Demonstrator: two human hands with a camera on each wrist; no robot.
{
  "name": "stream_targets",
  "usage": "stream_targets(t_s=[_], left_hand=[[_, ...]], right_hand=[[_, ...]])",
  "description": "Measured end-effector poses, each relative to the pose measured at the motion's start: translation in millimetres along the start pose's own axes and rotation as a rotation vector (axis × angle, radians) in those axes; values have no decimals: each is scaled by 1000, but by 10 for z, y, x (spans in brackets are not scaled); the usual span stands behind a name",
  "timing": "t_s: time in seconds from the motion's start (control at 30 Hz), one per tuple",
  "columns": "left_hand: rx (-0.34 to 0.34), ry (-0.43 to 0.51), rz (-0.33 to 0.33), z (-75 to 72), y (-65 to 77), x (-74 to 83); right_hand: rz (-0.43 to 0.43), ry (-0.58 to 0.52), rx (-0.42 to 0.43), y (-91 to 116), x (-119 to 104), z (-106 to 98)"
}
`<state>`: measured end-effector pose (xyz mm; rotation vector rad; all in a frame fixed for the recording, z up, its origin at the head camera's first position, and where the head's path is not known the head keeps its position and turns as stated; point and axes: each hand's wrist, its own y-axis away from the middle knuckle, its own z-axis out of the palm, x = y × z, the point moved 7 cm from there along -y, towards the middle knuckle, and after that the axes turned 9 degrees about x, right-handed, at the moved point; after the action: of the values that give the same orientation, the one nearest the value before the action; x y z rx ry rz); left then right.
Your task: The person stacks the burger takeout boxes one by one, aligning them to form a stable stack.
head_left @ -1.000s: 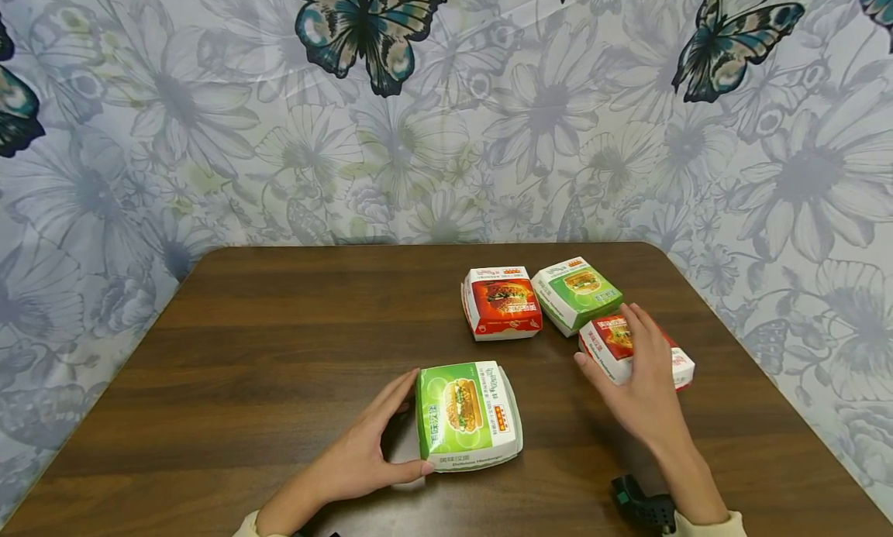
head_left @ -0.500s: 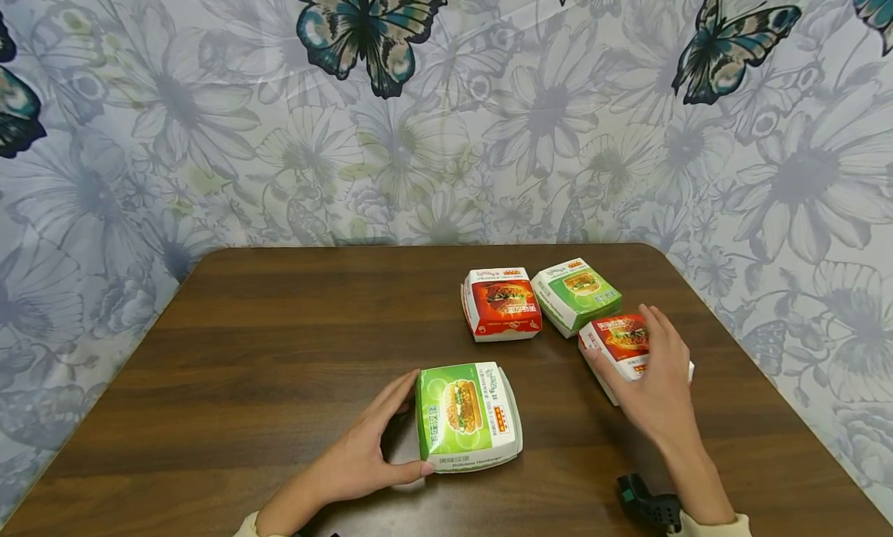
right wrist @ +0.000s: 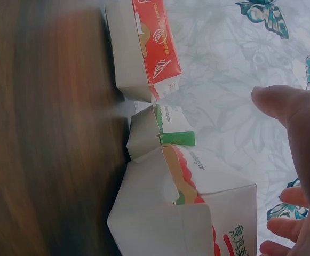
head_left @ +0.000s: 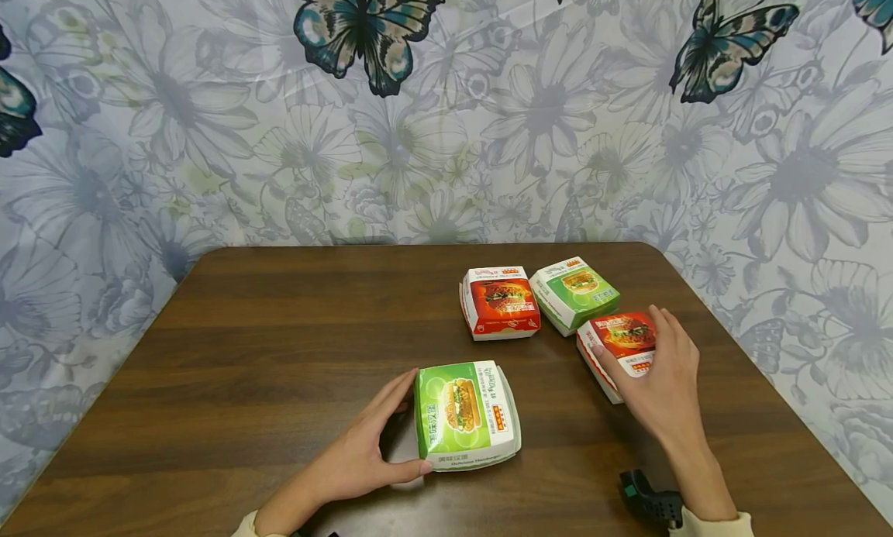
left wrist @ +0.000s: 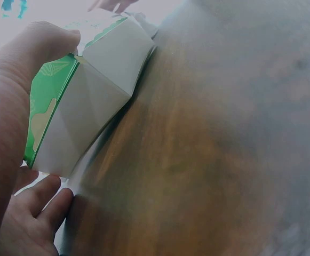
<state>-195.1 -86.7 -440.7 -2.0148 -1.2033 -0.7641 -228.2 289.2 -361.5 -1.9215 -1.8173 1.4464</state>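
My left hand (head_left: 363,444) holds the left side of a green-and-white burger box (head_left: 460,413), with the thumb at its near corner and fingers at the far one. In the left wrist view, the thumb (left wrist: 58,42) rests against the box's edge. My right hand (head_left: 663,382) is over the right part of a red-and-white burger box (head_left: 624,335), hiding that end. The right wrist view shows the right thumb (right wrist: 277,101) and loosely bent fingers apart from this box's white wall (right wrist: 160,229).
Touching the near red box is a second green burger box (head_left: 577,289). Another red burger box (head_left: 504,301) stands to its left. All are on a brown wooden table (head_left: 279,328), before a butterfly-and-flower patterned backdrop (head_left: 446,157).
My right hand has shifted slightly right over the near red box, showing more of its top and left side. The left hand and its green box stay put.
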Motion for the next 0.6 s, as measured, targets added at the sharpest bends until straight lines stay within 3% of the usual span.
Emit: stream_targets(t_s=[0.6], left_hand=[[-3, -5, -23, -4, 6, -17]], right_hand=[[55, 73, -19, 5, 112, 6]])
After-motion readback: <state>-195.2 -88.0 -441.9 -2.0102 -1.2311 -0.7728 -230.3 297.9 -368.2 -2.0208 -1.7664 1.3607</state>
